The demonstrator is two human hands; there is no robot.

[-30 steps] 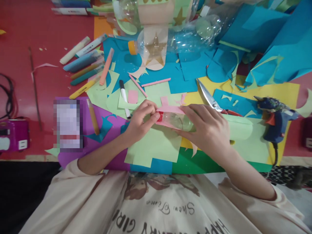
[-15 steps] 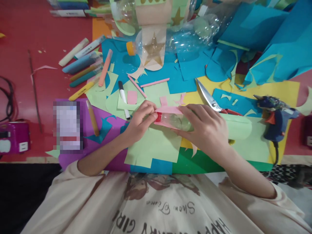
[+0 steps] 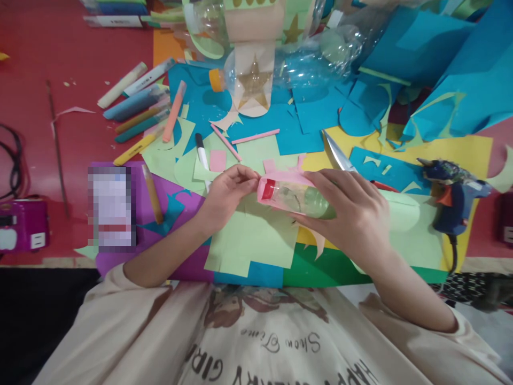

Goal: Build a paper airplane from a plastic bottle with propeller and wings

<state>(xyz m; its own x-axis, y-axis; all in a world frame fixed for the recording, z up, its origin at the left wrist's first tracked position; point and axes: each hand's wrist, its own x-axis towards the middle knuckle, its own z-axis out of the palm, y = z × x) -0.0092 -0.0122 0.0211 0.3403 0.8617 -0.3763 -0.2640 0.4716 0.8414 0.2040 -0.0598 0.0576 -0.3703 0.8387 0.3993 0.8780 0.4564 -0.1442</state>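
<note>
A clear plastic bottle with a red cap lies sideways in my right hand, whose fingers and thumb are wrapped round its body. Pink paper runs along the neck and stands up round the cap. Light green paper covers the far end, to the right of my hand. My left hand is closed in a pinch at the pink paper's edge beside the cap. Partly behind my right hand are scissors, blades pointing up and left; their red handles are mostly hidden.
A blue glue gun lies at the right. Markers and a phone are on the left. Another clear bottle with an orange cap and a star lies at the back. Paper sheets and pink strips cover the table.
The bottle has shifted slightly right with my right hand and turned, showing more of the cap and pink paper. My left fingers have moved off the cap to the paper's edge.
</note>
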